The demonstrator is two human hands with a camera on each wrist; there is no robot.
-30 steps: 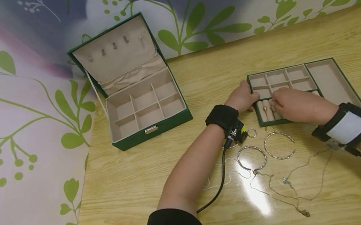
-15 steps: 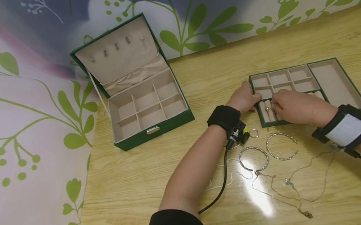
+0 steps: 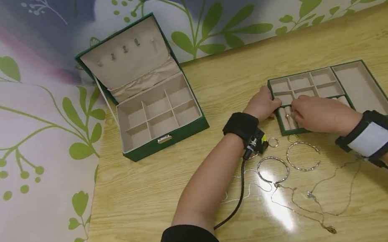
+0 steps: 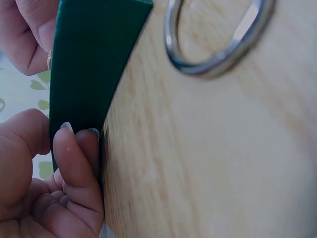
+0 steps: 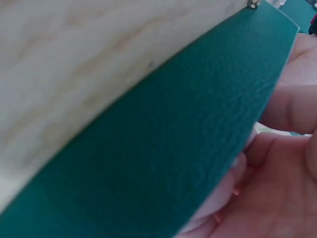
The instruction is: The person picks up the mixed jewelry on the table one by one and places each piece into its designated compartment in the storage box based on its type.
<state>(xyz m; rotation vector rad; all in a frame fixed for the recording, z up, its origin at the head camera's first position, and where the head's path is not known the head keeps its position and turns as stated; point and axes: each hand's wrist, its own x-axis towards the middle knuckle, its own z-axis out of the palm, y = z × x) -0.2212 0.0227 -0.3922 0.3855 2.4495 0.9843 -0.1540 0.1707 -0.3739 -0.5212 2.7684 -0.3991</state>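
My left hand [image 3: 261, 105] grips the left edge of a green jewelry tray [image 3: 364, 87], its thumb at the top rim and curled fingers against the side. In the left wrist view, a thin gold ring [image 4: 49, 59] shows at the right hand's fingertips, just over the tray's rim. My right hand [image 3: 324, 115] bends down over the padded ring rolls and pinches there; its fingertips are mostly hidden in the head view. Left of it, a gold ring [image 3: 287, 116] stands between the rolls. The right wrist view shows mainly the tray's green side wall [image 5: 148, 134].
An open green jewelry box [image 3: 184, 130] with a divided base stands at the left. In front of the tray lie two small rings [image 3: 273, 142], two twisted bracelets [image 3: 271, 157], a silver chain [image 3: 254, 186] and necklaces with pendants [image 3: 331, 229]. Patterned walls border the table.
Both hands stay at the tray, with only very slight motion of the right hand. The head view has shifted a little; tray, box and loose jewelry keep their places.
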